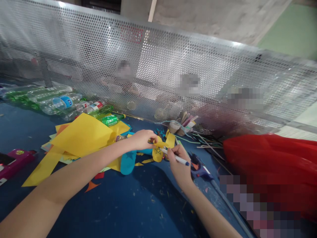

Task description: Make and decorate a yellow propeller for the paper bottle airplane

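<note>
My left hand (146, 139) pinches the top of a small rounded yellow paper piece (157, 157) that bears a dark outlined star. In my right hand (180, 167) is a white marker (182, 160) with a dark blue end, its tip side at the edge of the yellow piece. Fingers partly hide the join between them. Blue paper (127, 163) with a rounded end lies left of the piece, under my left wrist. Thin yellow scraps (148, 161) lie close by. To the right of my right hand is a blue hot glue gun (201, 171).
Large yellow sheets (84, 135) are stacked on the blue table (111, 205). Several plastic bottles (65, 101) lie behind them. A perforated metal screen (153, 66) spans the back, with people blurred beyond. A red plastic bag (267, 165) is at right, a purple device (18, 161) at left.
</note>
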Demonstrator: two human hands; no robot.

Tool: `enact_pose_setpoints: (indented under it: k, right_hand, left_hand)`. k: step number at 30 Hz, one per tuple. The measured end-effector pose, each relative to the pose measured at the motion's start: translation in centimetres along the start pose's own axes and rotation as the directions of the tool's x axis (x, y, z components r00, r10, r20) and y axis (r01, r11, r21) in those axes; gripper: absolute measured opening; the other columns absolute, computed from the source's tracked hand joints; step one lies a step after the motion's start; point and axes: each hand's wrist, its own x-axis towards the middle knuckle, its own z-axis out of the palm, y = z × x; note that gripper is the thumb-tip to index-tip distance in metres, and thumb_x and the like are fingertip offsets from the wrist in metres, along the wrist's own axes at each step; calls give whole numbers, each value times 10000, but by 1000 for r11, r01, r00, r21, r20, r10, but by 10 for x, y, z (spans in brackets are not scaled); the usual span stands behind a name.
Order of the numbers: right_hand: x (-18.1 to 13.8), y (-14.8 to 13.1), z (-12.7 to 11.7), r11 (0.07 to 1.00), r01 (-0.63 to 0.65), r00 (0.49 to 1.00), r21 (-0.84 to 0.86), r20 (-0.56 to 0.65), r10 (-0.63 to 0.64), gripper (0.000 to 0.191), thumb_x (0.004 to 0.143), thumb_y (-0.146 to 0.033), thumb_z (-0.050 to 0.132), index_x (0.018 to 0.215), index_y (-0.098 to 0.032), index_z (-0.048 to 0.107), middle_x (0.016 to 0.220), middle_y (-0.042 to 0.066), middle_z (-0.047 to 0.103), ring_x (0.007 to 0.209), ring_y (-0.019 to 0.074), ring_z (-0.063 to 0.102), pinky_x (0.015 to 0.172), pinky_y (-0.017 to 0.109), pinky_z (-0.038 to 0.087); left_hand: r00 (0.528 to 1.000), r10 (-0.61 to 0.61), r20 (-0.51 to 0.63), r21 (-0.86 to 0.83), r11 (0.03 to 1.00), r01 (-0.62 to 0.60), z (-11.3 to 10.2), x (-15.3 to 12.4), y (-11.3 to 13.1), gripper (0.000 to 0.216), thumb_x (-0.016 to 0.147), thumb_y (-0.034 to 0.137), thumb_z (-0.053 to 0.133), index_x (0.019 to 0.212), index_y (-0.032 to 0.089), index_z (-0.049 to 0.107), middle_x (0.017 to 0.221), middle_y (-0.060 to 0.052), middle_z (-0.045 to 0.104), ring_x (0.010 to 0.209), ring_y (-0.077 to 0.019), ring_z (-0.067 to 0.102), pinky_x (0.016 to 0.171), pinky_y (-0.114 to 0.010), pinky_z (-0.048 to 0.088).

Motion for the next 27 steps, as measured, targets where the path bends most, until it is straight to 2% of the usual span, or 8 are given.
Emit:
enact_pose_setpoints:
  k: [10, 17, 27]
  right_hand:
    - [-1, 3, 0, 1000, -7, 1000, -20, 2, 7, 271, 812, -315, 565, 605, -229, 413, 514, -60, 434, 493, 122, 397, 475, 240, 325]
    - [0, 1, -1, 999, 46, 999, -26, 3, -45, 266, 804, -301, 554, 588, -228, 418, 500, -59, 441, 482, 118, 404, 472, 239, 320]
    - [-1, 1, -1, 999, 27, 1000, -38, -1, -27, 263, 792, -301, 556, 579, -225, 423, 494, -60, 431, 479, 113, 384, 461, 230, 312]
  left_hand:
    - [1000, -7, 13, -11, 1000, 7, -1, 0, 2, 91, 772, 228, 693, 856, 197, 680, 852, -2, 608, 776, -151, 570, 654, -234, 374]
    - [1000, -10, 18, -13, 1000, 11, -2, 0, 2, 82, 767, 209, 695, 846, 200, 674, 846, 3, 605, 776, -145, 566, 654, -228, 372]
    - [1000, -11, 17, -7, 1000, 11, -2, 0, 3, 82, 768, 224, 692, 845, 204, 672, 844, 5, 603, 778, -145, 568, 655, -227, 375]
